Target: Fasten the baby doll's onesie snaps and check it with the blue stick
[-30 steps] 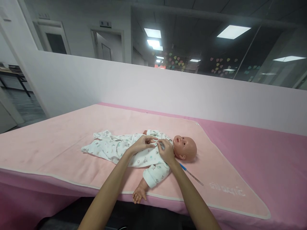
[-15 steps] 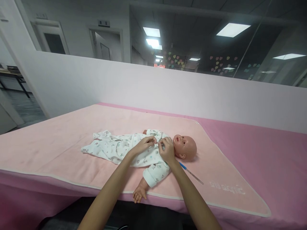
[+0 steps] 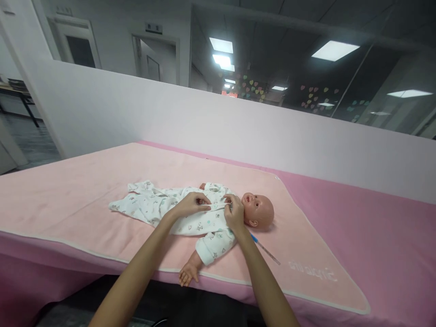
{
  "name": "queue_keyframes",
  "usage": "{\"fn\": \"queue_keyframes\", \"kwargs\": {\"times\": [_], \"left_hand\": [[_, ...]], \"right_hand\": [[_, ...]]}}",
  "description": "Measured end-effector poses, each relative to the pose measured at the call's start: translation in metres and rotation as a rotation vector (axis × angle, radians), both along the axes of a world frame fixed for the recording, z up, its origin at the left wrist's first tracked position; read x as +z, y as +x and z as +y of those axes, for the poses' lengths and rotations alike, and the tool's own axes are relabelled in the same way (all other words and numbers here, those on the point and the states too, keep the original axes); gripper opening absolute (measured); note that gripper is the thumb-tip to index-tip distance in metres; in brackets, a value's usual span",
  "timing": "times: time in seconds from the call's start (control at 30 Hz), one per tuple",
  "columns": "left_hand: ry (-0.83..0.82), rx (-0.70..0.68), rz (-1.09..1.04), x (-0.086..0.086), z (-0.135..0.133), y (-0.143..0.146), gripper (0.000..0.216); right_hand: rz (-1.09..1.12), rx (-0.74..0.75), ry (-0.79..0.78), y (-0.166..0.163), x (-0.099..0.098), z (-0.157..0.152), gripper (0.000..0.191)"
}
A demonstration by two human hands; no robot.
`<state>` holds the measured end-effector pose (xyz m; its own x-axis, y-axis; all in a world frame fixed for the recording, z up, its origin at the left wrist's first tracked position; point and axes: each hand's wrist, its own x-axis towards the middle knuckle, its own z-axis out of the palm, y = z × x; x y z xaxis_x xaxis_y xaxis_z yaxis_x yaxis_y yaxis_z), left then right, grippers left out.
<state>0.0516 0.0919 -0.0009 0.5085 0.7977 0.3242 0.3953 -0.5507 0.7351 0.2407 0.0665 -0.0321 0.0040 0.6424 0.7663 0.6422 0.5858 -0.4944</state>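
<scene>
A baby doll (image 3: 258, 212) lies on its back with its head to the right. It wears a white printed romper (image 3: 192, 225). My left hand (image 3: 192, 204) pinches the romper's front edge at about the belly. Higher up, close to the doll's chin, my right hand (image 3: 234, 212) pinches the same edge with its fingers curled. A strip of white fabric is stretched between the two hands. My fingers partly hide the fastening there, so its kind does not show.
A thin stick with a blue end (image 3: 265, 250) lies beside my right forearm. Under the doll is a peach blanket (image 3: 85, 195) with pale edging, over a pink cover (image 3: 374, 227). A low white wall (image 3: 238, 129) with glass above stands behind.
My left hand has moved left along the romper's front, widening the gap between my hands. My right hand stays near the doll's neck. The view has tilted and shifted slightly.
</scene>
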Motion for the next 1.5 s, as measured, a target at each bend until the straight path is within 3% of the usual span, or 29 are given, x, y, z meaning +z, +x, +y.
{"fn": "queue_keyframes", "kwargs": {"times": [0.1, 0.23, 0.37, 0.43, 0.53, 0.67, 0.9, 1.17, 1.5], "left_hand": [[0.014, 0.043, -0.009, -0.001, 0.0, -0.007, 0.025], [0.069, 0.224, 0.051, -0.005, 0.0, -0.015, 0.026], [0.109, 0.465, 0.059, -0.012, -0.005, -0.021, 0.039], [0.086, 0.51, 0.048, -0.015, -0.011, -0.023, 0.042], [0.122, 0.446, 0.055, -0.016, -0.019, -0.025, 0.037], [0.17, 0.357, 0.062, -0.015, -0.024, -0.028, 0.028], [0.297, 0.272, 0.16, -0.018, -0.023, -0.026, 0.015], [0.557, 0.317, 0.246, -0.028, -0.03, -0.017, 0.008], [0.62, 0.359, 0.224, -0.03, -0.035, -0.015, 0.013]], "right_hand": [[0.053, -0.022, 0.003, 0.0, -0.001, 0.004, 0.036], [0.031, -0.108, 0.039, -0.003, -0.002, 0.003, 0.037], [-0.179, -0.238, 0.093, -0.008, 0.002, -0.006, 0.037], [-0.344, -0.215, 0.118, -0.016, 0.006, -0.008, 0.03], [-0.496, -0.089, 0.121, -0.037, 0.011, -0.007, 0.015], [-0.523, 0.0, 0.088, -0.062, 0.011, -0.003, 0.01], [-0.416, 0.047, 0.05, -0.059, 0.005, -0.008, 0.008], [-0.393, 0.033, 0.04, -0.058, 0.003, -0.013, 0.012], [-0.382, 0.019, 0.05, -0.058, 0.004, -0.016, 0.013]]}}
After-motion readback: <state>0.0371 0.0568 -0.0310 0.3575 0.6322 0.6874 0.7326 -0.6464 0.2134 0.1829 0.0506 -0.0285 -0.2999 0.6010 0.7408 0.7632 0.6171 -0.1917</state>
